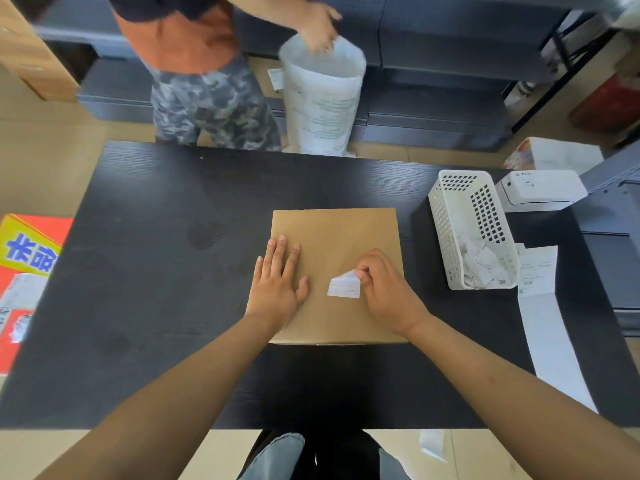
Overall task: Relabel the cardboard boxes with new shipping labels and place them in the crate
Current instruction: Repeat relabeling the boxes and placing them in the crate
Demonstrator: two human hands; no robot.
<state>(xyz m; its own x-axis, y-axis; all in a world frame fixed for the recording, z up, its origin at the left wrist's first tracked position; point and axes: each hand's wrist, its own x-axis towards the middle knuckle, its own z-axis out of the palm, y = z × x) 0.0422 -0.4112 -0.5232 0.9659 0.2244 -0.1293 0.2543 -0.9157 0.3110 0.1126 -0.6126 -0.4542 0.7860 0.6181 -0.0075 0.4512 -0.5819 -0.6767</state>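
A flat brown cardboard box (337, 244) lies in the middle of the black table (156, 271). My left hand (278, 278) presses flat on the box's left part, fingers spread. My right hand (386, 289) pinches the upper corner of a small white label (343, 287), which is partly lifted off the box top while its lower part still lies on the cardboard. A white perforated crate (446, 216) stands to the right of the box, with crumpled label scraps inside.
A white label printer (540, 190) sits behind the crate, and a strip of labels (547, 323) runs along the table's right side. An orange and yellow carton (24, 258) is at the left edge. Another person (204, 64) stands beyond the table holding a white bag (323, 98).
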